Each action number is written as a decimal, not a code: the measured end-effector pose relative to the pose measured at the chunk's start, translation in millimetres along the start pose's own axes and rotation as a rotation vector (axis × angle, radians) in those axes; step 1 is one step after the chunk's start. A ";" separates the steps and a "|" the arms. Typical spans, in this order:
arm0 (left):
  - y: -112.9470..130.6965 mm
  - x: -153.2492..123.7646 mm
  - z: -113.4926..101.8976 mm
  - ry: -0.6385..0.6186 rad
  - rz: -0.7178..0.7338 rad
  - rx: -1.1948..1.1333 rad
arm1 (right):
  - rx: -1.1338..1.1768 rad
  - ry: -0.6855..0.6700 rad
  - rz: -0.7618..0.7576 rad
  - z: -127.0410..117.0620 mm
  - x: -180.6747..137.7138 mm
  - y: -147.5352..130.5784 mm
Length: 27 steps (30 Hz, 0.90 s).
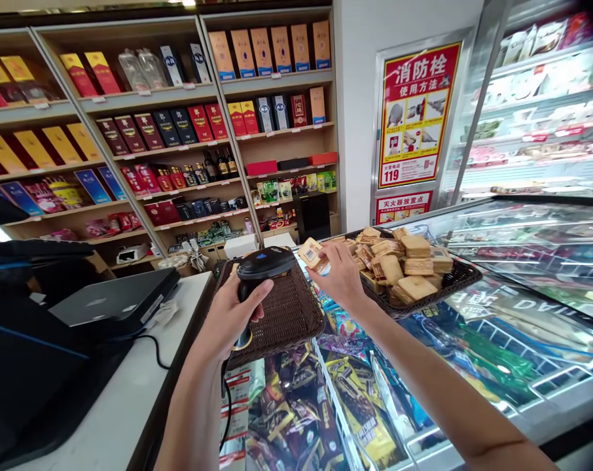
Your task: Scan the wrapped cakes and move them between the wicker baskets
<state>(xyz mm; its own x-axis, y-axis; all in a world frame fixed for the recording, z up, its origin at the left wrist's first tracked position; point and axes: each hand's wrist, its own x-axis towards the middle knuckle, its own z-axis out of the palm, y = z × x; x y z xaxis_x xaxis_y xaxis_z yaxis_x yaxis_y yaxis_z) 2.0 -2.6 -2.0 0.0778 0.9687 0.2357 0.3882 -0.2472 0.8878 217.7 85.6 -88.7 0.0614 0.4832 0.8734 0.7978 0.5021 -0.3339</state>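
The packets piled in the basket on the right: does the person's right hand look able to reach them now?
Probably yes: the right hand is close beside the piled packets, with nothing visible blocking it, though it already holds one packet.

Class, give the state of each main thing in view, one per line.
Scanner: held, handle down
Left hand: closed round scanner handle
Barcoded packet: held, label showing
Right hand: pinching that packet
Left basket: woven bottom partly exposed
Right basket: heaped with other packets
Shelves: stocked with boxes
Poster: framed
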 end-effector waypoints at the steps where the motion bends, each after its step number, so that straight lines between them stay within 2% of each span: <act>1: 0.0 0.2 0.1 0.000 0.002 0.002 | -0.005 -0.001 -0.001 -0.5 0.2 -0.4; 7: -1.7 2.5 1.4 0.012 -0.002 -0.019 | -0.170 -0.093 0.045 -3.0 0.4 -1.4; 12: -5.1 5.7 0.9 0.013 0.004 -0.002 | -0.343 -0.223 0.180 -6.4 7.1 16.6; 15: -8.3 7.8 -1.4 -0.018 0.012 0.021 | -0.416 -0.219 0.324 -18.2 16.8 38.9; 18: -10.7 9.5 -2.9 -0.026 0.017 0.028 | -0.463 -0.130 0.429 -36.2 23.4 68.2; 22: -12.8 11.0 -3.0 -0.008 0.020 0.040 | -0.502 -0.017 0.494 -56.2 20.2 113.8; 27: -18.2 15.5 -5.8 -0.045 0.027 0.058 | -0.553 -0.026 0.510 -62.4 24.6 153.9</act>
<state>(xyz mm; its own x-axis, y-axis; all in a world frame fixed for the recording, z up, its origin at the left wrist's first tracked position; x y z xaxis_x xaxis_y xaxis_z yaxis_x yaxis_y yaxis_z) -9.2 16.7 -12.3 0.1301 0.9619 0.2403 0.4379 -0.2732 0.8565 379.4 130.0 -96.5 0.4954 0.5793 0.6473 0.8595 -0.2186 -0.4621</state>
